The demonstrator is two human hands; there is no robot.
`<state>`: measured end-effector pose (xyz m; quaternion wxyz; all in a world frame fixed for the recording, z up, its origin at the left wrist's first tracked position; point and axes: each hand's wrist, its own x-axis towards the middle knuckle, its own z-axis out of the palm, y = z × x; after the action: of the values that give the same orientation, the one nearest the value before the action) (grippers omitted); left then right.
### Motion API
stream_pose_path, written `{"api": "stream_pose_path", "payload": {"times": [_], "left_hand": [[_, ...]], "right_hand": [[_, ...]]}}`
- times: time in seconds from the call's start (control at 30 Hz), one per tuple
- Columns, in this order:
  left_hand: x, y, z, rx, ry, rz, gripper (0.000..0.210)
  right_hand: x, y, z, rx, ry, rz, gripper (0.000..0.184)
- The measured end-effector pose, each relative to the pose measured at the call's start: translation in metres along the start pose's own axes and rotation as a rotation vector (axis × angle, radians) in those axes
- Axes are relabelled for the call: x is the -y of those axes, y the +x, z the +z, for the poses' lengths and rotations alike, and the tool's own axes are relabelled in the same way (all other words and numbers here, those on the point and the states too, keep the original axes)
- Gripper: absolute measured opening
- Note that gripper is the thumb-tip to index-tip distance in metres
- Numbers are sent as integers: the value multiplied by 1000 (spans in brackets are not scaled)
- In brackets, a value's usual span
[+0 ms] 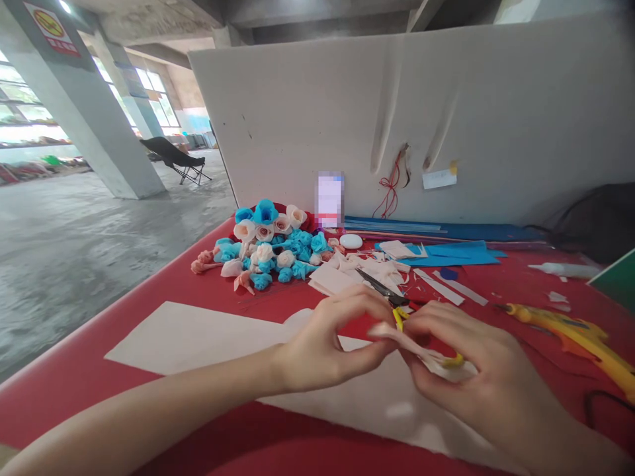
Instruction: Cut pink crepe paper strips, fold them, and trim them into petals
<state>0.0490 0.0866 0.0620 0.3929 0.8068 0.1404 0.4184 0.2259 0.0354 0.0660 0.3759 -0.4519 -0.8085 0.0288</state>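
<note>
Between my two hands stretches a narrow, twisted piece of pale pink crepe paper (414, 348). My left hand (330, 344) pinches its left end between thumb and fingers. At the other end, the fingers of my right hand (461, 357) are closed on the paper. Just behind the fingertips are scissors (378, 285) with dark blades and yellow on the handles. Part of the handles is hidden, and I cannot tell whether the right hand touches them. Under both hands lies a large pale pink paper sheet (317, 390).
Blue, white and pink paper flowers (278, 254) are heaped at the back left of the red table (64, 396). Paper scraps (342, 274) and blue sheets (446, 253) lie behind my hands. A yellow glue gun (570, 327) rests at right. A phone (330, 198) stands against the white panel (307, 112).
</note>
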Motion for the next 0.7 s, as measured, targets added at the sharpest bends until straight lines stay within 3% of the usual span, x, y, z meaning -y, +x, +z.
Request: {"api": "stream_pose_path", "payload": {"times": [0.07,0.2,0.3,0.43,0.57,0.7], "left_hand": [[0,1,-2,7,1,55,4],[1,1,-3,-10,-83,17,2],[-3,1,-4,-19,-27,43,3],[-16,4,-10,-29,386,311,24],[-29,2,-15,-54,795,636,15],[-36,-5,-12,-162,897,700,17]], "right_hand": [[-4,-1,-1,-38,-91,-98,15],[-3,-2,-2,-79,-155,-250,17],[1,-2,-1,-79,-103,-241,14],[9,0,1,-86,4,-169,13],[18,1,2,-81,142,-98,18],[22,0,0,-87,284,-31,18]]}}
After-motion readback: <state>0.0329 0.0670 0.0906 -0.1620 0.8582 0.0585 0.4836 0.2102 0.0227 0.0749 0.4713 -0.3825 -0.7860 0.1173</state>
